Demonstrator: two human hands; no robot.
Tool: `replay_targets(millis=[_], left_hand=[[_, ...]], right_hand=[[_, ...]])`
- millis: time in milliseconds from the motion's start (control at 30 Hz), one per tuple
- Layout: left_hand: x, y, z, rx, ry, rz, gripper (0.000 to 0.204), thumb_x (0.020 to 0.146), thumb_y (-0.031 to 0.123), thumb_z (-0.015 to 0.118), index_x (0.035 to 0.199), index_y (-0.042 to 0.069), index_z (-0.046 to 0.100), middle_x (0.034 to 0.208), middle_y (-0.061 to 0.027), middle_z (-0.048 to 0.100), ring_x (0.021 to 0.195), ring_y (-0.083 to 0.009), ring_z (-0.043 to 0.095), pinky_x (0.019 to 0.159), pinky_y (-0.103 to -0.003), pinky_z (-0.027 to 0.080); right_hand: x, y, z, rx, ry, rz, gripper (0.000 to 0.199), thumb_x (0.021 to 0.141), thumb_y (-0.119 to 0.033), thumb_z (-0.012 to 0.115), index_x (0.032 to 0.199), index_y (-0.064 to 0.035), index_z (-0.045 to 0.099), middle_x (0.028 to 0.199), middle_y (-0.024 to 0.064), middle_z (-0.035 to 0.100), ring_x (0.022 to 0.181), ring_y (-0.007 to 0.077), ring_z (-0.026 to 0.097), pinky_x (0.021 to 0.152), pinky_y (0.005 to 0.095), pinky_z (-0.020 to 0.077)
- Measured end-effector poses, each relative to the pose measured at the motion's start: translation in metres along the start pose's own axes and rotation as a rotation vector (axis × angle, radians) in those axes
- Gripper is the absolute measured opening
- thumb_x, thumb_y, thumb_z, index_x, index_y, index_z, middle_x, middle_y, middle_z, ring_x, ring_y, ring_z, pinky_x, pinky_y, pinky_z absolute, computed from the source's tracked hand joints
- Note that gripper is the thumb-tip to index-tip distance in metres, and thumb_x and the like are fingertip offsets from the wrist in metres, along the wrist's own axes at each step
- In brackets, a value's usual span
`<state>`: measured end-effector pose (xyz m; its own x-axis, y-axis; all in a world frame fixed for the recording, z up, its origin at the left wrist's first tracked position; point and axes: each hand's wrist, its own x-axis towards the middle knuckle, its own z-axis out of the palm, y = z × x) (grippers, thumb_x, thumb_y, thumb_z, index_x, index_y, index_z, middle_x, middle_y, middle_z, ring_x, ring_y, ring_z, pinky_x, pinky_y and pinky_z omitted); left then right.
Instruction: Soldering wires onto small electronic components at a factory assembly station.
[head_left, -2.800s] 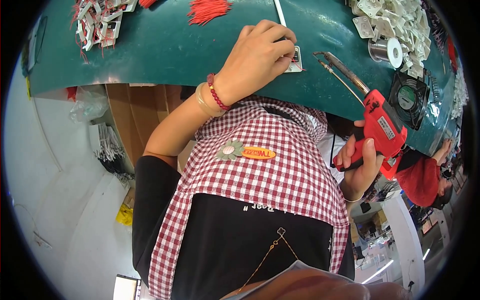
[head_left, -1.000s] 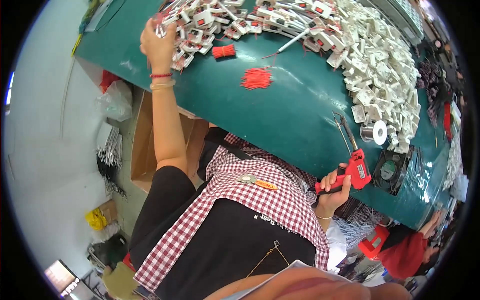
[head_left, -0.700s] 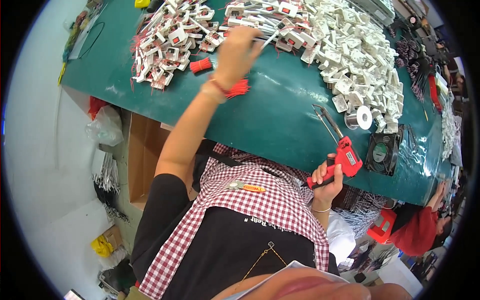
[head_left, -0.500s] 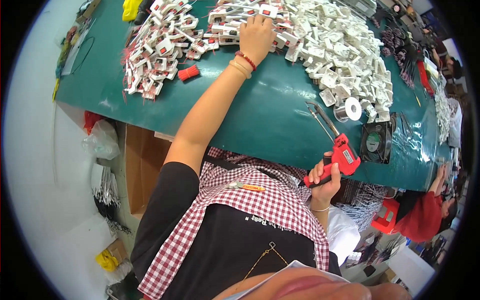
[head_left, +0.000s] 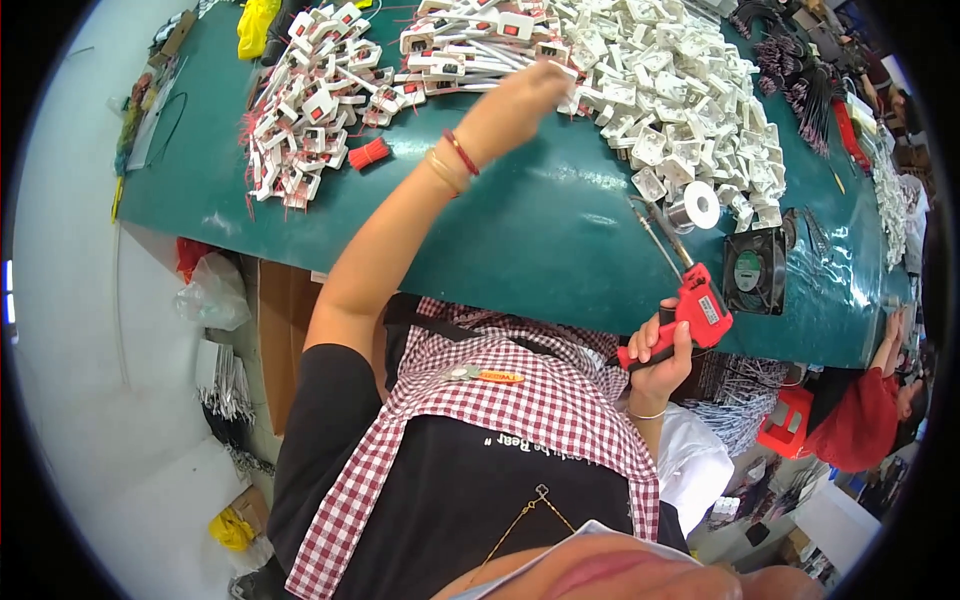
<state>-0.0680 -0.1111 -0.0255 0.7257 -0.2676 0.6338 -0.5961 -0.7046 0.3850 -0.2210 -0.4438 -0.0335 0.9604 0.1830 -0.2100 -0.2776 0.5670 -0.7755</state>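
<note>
I'm reaching my left hand (head_left: 515, 100) far into the white parts (head_left: 680, 90), grip unclear; my right hand (head_left: 660, 355) is clenching the solder gun (head_left: 690, 310); next needs one part pinched.

Left arm stretched far forward, left hand (head_left: 515, 100) curled, fingers bent down — right hand (head_left: 660, 350) low by the torso, fist clenched.

You've got a small black fan (head_left: 754, 270) on the green counter (head_left: 520, 240), solder spool (head_left: 697, 207) just beside it, yellow cloth (head_left: 257, 22) far back.
</note>
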Motion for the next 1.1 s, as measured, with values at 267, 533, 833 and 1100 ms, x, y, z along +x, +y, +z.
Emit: replay_targets(millis=[267, 533, 833, 1100], left_hand=[[-0.088, 0.086, 0.017, -0.147, -0.457, 0.232, 0.044, 0.076, -0.003, 0.054, 0.119, 0.004, 0.052, 0.12, -0.0138, 0.053, 0.116, -0.0308, 0.049, 0.101, -0.043, 0.037], [-0.068, -0.002, -0.015, 0.368, -0.387, -0.196, 0.02, 0.075, 0.006, 0.06, 0.095, 0.009, 0.056, 0.096, -0.0079, 0.054, 0.096, -0.0262, 0.05, 0.076, -0.038, 0.041], [-0.062, -0.013, -0.011, 0.105, -0.61, -0.005, 0.01, 0.078, 0.006, 0.058, 0.087, 0.01, 0.059, 0.087, -0.0048, 0.051, 0.089, -0.0226, 0.05, 0.073, -0.033, 0.039], [-0.034, -0.01, -0.012, 0.236, -0.534, 0.186, 0.021, 0.068, 0.004, 0.062, 0.082, 0.018, 0.067, 0.083, -0.0024, 0.047, 0.087, -0.0195, 0.048, 0.072, -0.033, 0.037]], right_hand=[[-0.001, -0.014, -0.005, -0.056, -0.035, -0.089, 0.041, 0.097, -0.034, 0.04, 0.117, 0.0007, 0.042, 0.066, 0.0043, 0.044, 0.046, 0.0099, 0.039, 0.045, 0.0246, 0.0392], [0.008, -0.01, 0.012, -0.02, -0.03, -0.098, 0.039, 0.097, -0.034, 0.042, 0.115, -0.0002, 0.045, 0.064, 0.0034, 0.044, 0.045, 0.0099, 0.039, 0.044, 0.0248, 0.0391], [0.0, -0.007, 0.004, 0.015, 0.002, -0.109, 0.033, 0.097, -0.031, 0.043, 0.113, -0.0025, 0.047, 0.062, 0.004, 0.046, 0.044, 0.0108, 0.042, 0.042, 0.026, 0.0409], [0.006, -0.012, 0.001, 0.016, 0.011, -0.133, 0.033, 0.095, -0.03, 0.045, 0.112, -0.0021, 0.048, 0.062, 0.0052, 0.048, 0.044, 0.0119, 0.043, 0.043, 0.0277, 0.0417]])
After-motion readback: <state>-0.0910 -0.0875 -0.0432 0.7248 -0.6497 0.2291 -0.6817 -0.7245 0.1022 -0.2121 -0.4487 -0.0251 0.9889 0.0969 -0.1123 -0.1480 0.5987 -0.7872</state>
